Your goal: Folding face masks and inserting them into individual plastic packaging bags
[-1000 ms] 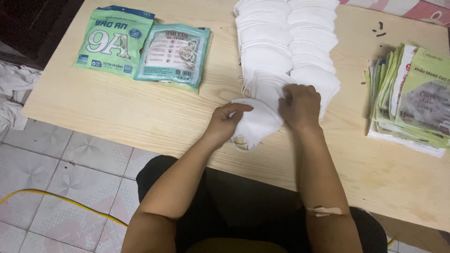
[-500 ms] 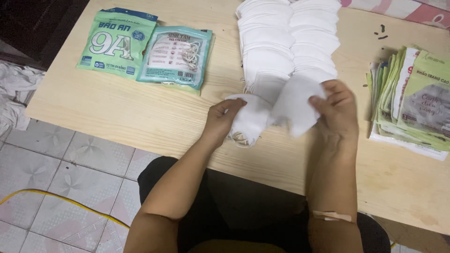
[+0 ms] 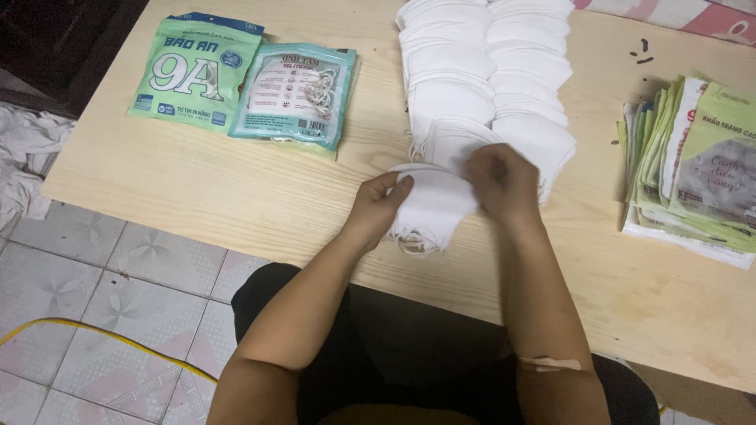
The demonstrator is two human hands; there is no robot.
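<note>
1. Just below the middle of the frame, both hands meet on a small stack of white folded masks (image 3: 431, 206) lying at the near edge of the wooden table (image 3: 236, 189).
2. The left hand (image 3: 379, 206) grips the stack's left side, thumb over the top and fingers closed on it.
3. The right hand (image 3: 502, 182) presses down on the stack's right end, its fingers curled together over the top mask.
4. Right behind the hands, two long rows of overlapping white masks (image 3: 488, 71) run up to the top edge, touching the held stack.
5. Upper left lie two sealed packets side by side: a green mask packet (image 3: 195, 71) and a teal mask packet (image 3: 295, 96), well apart from the hands.
6. At the right edge sits a pile of flat green-and-white bags (image 3: 693, 169).
7. Lower left shows tiled floor (image 3: 102, 260) with a yellow cable (image 3: 79, 334).
</note>
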